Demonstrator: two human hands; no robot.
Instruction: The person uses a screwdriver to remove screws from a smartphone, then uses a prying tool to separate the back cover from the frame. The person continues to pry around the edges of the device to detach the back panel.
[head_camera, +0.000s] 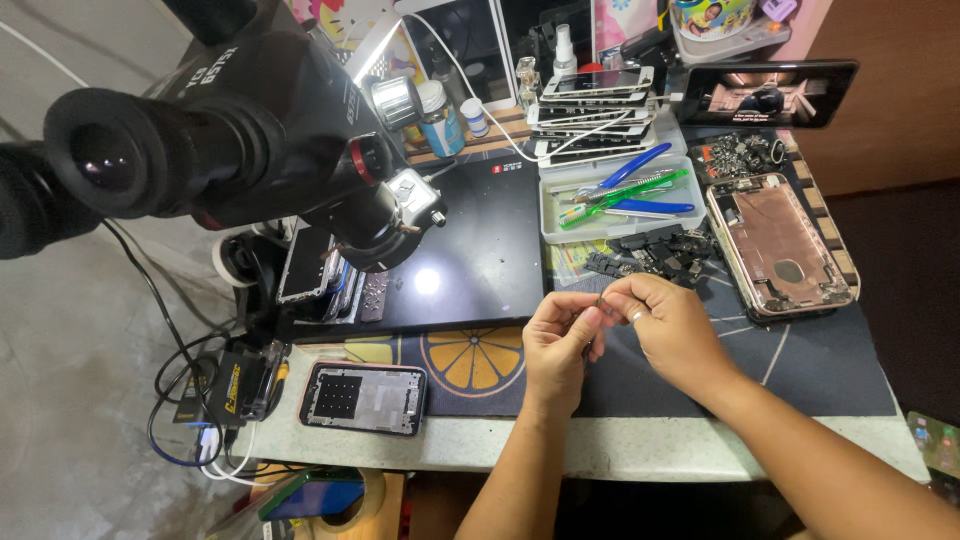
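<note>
My left hand (556, 345) and my right hand (668, 325) meet above the dark work mat (800, 365) near the table's front. Both pinch a tiny dark part (600, 299) between their fingertips; it is too small to identify. Just beyond the hands lies a pile of small black phone parts (655, 252). An opened phone housing with a copper-coloured inside (778, 245) rests to the right of the hands.
A black stereo microscope (230, 130) looms at the left over a black pad (480, 250). A grey tray (555, 225) holds blue and green tools. Stacked phone screens (595, 110), small bottles, a propped phone (768, 93) and a phone frame (364, 397) surround the area.
</note>
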